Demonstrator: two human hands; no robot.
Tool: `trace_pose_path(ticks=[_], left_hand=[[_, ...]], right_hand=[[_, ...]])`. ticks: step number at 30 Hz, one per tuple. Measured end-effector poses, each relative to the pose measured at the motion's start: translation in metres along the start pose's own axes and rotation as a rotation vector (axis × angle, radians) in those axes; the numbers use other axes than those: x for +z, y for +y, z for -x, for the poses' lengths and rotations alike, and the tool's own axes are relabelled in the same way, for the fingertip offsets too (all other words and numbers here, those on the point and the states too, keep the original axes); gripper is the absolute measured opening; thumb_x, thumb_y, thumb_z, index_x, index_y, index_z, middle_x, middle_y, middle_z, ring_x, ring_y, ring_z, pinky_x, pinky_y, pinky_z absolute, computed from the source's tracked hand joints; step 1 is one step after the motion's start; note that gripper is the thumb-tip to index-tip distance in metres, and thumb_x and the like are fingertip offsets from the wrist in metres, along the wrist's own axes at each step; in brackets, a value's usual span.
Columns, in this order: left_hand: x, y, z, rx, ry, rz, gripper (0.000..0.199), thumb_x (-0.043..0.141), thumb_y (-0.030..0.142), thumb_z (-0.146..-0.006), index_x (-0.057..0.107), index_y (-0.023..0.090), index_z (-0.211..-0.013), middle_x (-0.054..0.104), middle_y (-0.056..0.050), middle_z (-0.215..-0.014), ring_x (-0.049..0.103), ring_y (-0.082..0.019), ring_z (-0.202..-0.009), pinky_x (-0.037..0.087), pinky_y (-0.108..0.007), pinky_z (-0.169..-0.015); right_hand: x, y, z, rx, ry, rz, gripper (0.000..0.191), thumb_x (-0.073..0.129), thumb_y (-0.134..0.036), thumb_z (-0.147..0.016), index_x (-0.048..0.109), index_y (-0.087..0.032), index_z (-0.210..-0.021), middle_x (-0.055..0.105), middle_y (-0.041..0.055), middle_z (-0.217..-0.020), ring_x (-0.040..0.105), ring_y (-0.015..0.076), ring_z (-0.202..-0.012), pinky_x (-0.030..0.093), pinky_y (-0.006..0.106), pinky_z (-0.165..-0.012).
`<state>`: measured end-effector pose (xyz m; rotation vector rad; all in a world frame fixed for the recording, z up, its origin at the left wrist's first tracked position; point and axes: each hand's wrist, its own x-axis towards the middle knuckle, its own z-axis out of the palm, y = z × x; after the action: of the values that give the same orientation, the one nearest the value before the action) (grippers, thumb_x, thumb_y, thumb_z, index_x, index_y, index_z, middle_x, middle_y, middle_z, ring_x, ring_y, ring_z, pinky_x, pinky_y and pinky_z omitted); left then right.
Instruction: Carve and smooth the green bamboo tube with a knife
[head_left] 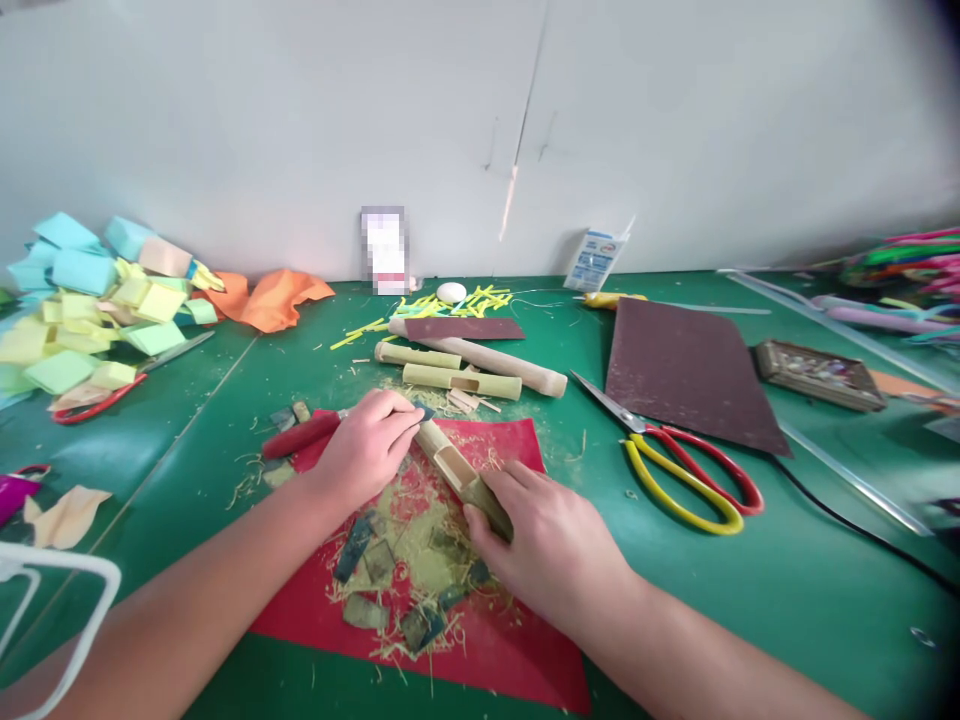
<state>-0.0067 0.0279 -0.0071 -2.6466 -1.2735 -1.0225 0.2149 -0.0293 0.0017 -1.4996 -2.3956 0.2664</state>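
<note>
My right hand (551, 530) is wrapped round the near end of a bamboo tube (453, 466) that has a rectangular opening cut in its upper side. At the tube's far end, my left hand (375, 440) pinches a small dark piece (424, 411), which looks like sandpaper, against the bamboo. Beneath both hands lies a red sheet (517, 655), strewn with pale shavings, dust and several worn dark scraps (365, 611). A red handle (300, 437) rests beside my left wrist.
Two cut bamboo pieces (487, 383) and a longer stick (517, 367) lie beyond the sheet. Scissors (686, 475) and a brown sheet (682, 370) are on the right, near a small tray (817, 375). Folded papers (82, 300) are piled left; a phone (383, 250) leans on the wall.
</note>
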Motion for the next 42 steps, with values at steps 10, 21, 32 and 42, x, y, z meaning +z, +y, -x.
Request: trace_pose_path(ticks=[10,21,32,42], left_hand=[[0.000,0.008,0.001,0.045,-0.040,-0.048,0.020,0.049,0.017,-0.091,0.064,0.016,-0.104,0.063,-0.008,-0.095,0.057,-0.018,-0.091,0.050,-0.034,-0.081],[0.000,0.013,0.001,0.114,-0.079,-0.109,0.020,0.048,0.015,-0.091,0.064,0.014,-0.102,0.063,-0.008,-0.088,0.054,-0.019,-0.087,0.048,-0.034,-0.079],[-0.001,0.015,0.003,0.088,-0.061,-0.037,0.020,0.049,0.015,-0.091,0.064,0.015,-0.102,0.062,-0.007,-0.086,0.054,-0.018,-0.086,0.047,-0.034,-0.078],[0.001,0.013,0.000,0.110,-0.090,-0.009,0.020,0.047,0.016,-0.091,0.064,0.015,-0.103,0.062,-0.008,-0.087,0.053,-0.019,-0.087,0.047,-0.035,-0.078]], right_hand=[[0.001,0.003,-0.003,-0.015,0.015,-0.027,0.013,0.054,-0.030,-0.082,0.057,-0.018,-0.077,0.057,0.0021,-0.077,0.052,0.0142,-0.065,0.034,0.027,-0.056],[0.000,0.002,-0.004,0.007,-0.016,-0.062,0.014,0.050,-0.029,-0.083,0.053,-0.019,-0.073,0.055,0.0016,-0.075,0.050,0.0130,-0.063,0.032,0.026,-0.056],[-0.001,0.002,-0.005,0.020,-0.038,-0.085,0.016,0.048,-0.030,-0.084,0.053,-0.018,-0.075,0.055,0.0020,-0.076,0.050,0.0134,-0.065,0.034,0.026,-0.057],[0.000,0.002,-0.005,-0.002,-0.009,-0.078,0.015,0.049,-0.029,-0.084,0.053,-0.018,-0.074,0.055,0.0019,-0.075,0.050,0.0127,-0.063,0.033,0.025,-0.056]])
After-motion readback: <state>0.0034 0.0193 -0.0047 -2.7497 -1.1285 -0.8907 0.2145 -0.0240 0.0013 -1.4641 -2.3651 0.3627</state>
